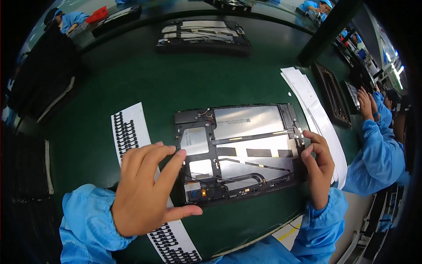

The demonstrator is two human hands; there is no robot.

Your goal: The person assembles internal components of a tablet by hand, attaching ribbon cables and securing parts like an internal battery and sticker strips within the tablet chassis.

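Note:
An opened tablet-like device (248,123) lies in front of me, its inside facing up. It has a black frame, silver battery panels and dark flat cables. My left hand (147,189) is over its left edge, fingers spread, with nothing held. At the device's right edge is my right hand (320,165), its fingers bent and its thumb and forefinger closed on that edge by the small connectors. Partly beneath my left hand and forearm runs a white sheet (140,125) bearing rows of small black stickers.
Another opened device (204,37) lies at the far side of the green table (145,79). White paper sheets (314,110) and a dark tray (329,92) are on the right. Dark stacks (41,79) stand at left. A co-worker's blue sleeve (373,163) is close at right.

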